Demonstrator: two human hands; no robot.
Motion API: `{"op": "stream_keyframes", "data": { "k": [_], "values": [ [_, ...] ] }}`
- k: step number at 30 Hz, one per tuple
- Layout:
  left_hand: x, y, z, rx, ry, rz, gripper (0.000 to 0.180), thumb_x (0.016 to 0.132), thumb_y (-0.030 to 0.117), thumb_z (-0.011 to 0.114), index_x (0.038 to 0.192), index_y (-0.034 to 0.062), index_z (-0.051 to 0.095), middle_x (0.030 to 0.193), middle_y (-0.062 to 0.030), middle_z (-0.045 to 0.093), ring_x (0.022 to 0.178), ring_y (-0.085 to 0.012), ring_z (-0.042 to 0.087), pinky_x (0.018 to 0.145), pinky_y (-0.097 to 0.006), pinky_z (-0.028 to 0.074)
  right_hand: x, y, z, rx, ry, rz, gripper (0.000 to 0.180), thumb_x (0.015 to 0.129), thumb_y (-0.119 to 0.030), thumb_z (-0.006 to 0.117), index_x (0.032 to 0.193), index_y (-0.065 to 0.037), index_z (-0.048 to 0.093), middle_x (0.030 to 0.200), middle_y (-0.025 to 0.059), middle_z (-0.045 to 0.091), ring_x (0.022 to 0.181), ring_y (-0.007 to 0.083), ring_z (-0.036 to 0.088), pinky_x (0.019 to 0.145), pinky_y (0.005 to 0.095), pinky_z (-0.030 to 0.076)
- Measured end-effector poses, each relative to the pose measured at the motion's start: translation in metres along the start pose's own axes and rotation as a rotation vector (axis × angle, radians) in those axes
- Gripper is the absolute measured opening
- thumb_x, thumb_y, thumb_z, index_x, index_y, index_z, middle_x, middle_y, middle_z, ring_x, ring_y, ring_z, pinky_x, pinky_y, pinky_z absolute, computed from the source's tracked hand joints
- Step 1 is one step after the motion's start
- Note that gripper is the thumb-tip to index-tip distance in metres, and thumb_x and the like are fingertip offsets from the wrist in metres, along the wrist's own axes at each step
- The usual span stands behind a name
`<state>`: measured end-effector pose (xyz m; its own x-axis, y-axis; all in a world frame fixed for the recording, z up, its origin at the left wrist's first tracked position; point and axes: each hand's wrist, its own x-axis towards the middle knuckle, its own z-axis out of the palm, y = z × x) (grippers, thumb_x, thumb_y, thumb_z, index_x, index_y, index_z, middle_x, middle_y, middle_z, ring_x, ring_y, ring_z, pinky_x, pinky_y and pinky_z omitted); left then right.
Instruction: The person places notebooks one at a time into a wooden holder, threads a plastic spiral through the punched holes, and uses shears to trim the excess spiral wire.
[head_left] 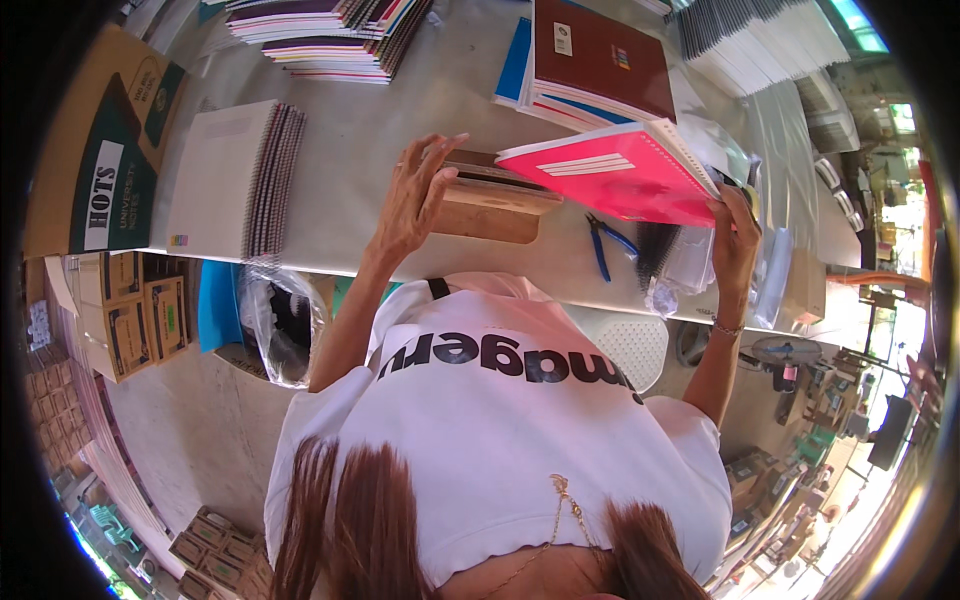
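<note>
My right hand (735,235) grips a bright pink notebook (625,185) by its right edge and holds it tilted above the table. White lines mark the pink cover, and white page edges show along its far side. The notebook's left corner reaches over a wooden block (490,218) with a slot-like upper part. Beside that block's left end my left hand (412,200) is open, fingers stretched out and holding nothing; whether it touches the wood I cannot tell. Blue-handled pliers (600,245) lie on the table, right of the block.
Behind the pink notebook stands a pile of brown and blue notebooks (600,60). Spiral-bound white notebooks (225,175) are stacked at left, beside a cardboard box (105,140). More notebook stacks (330,35) line the back. Clear plastic (690,265) lies near the right front edge.
</note>
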<state>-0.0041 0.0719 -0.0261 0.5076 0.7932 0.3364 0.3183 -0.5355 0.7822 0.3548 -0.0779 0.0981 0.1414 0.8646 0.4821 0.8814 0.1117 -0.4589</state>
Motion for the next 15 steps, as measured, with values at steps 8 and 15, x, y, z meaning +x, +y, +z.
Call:
{"op": "stream_keyframes", "data": {
  "k": [8,15],
  "values": [
    [0.004,0.006,-0.003,-0.028,0.026,0.007,0.047,0.1,0.039,0.037,0.138,0.0123,0.047,0.133,-0.0204,0.044,0.126,-0.0386,0.04,0.107,-0.046,0.029,0.003,-0.001,0.011,0.043,-0.16,-0.044,0.025,0.083,0.009,0.059,0.106,0.0,0.065,0.102,0.0129,0.068,0.092,0.0249,0.067,0.08,0.0309,0.052],
    [-0.007,-0.014,0.015,-0.327,0.323,-0.016,0.082,0.09,0.052,0.052,0.151,0.0081,0.019,0.14,-0.0188,0.036,0.131,-0.0317,0.036,0.11,-0.047,0.025,0.017,-0.048,0.1,-0.109,-0.228,-0.292,0.029,0.088,-0.012,0.061,0.117,-0.01,0.062,0.125,0.0098,0.06,0.118,0.0303,0.052,0.103,0.0408,0.038]
  ]
}}
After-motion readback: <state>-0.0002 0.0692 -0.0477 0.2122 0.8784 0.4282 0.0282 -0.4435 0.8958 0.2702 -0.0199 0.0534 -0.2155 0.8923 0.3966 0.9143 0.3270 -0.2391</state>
